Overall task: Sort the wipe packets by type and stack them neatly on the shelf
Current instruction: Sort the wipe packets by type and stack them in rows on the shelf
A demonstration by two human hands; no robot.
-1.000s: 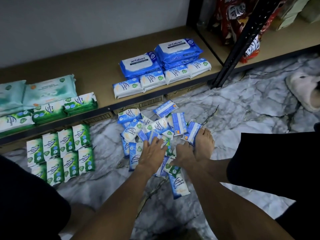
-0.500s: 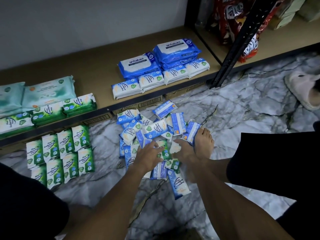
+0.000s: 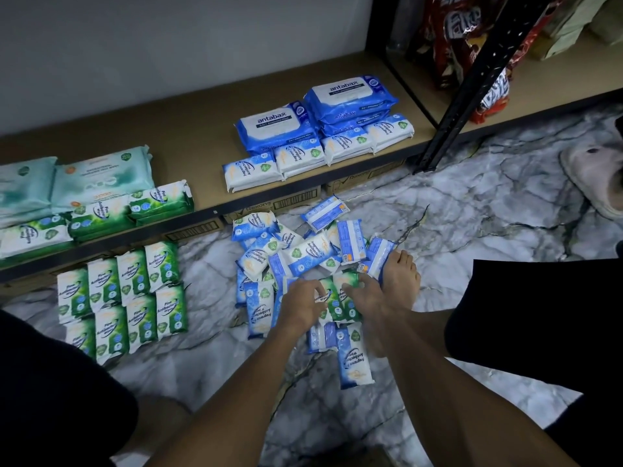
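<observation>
Left hand (image 3: 301, 306): set on the near edge of the loose pile (image 3: 303, 254), fingers curled onto the green packets (image 3: 340, 298).
Right hand (image 3: 364, 296): just beside the left, at its 3 o'clock, fingers curled over the top edge of the same green packets.
Loose pile: mostly blue packets, heaped on the floor (image 3: 505, 214) at all angles; a bare foot (image 3: 401, 281) is touched at the pile's 4 o'clock edge.
Green rows (image 3: 124, 291): laid flat on the floor at 9 o'clock of the pile, well apart.
Shelf (image 3: 188, 129): blue packs (image 3: 317, 129) are stacked at 12 o'clock of the pile, green packs (image 3: 101, 214) at 10 o'clock.
Step judged: green strays are being drawn out of the blue heap.
Risk: slick wrappers overlap, so a blue packet could be dragged along and mis-sorted.
Risk: packets resting against the foot could be scattered if it is shifted.
</observation>
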